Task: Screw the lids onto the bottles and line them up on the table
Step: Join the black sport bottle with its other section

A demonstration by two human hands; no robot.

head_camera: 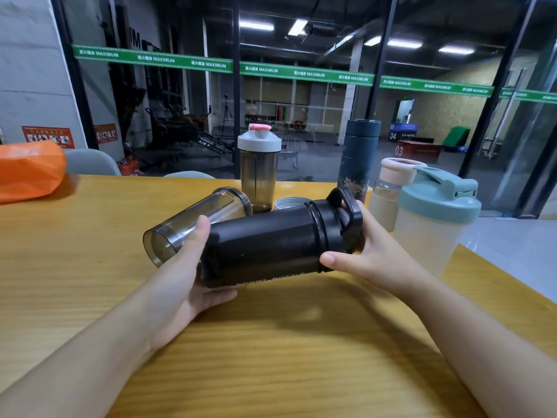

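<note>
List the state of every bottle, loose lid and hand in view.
black bottle: held sideways, lid on
left hand: grips the bottle's body
right hand: grips its lid
smoky bottle: lying down, no lid
loose lid: on table
grey-lidded shaker: upright, capped
teal-lidded shaker: upright, capped

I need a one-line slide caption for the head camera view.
Left hand holds the tilted black bottle while the right hand grips its lid above the wooden table.

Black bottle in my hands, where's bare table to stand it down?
Bare wood lies near the table's front edge, below the black bottle, and left between the lying smoky bottle and orange bag. The right is crowded: teal-lidded shaker, pink-lidded bottle, dark flask.
</note>
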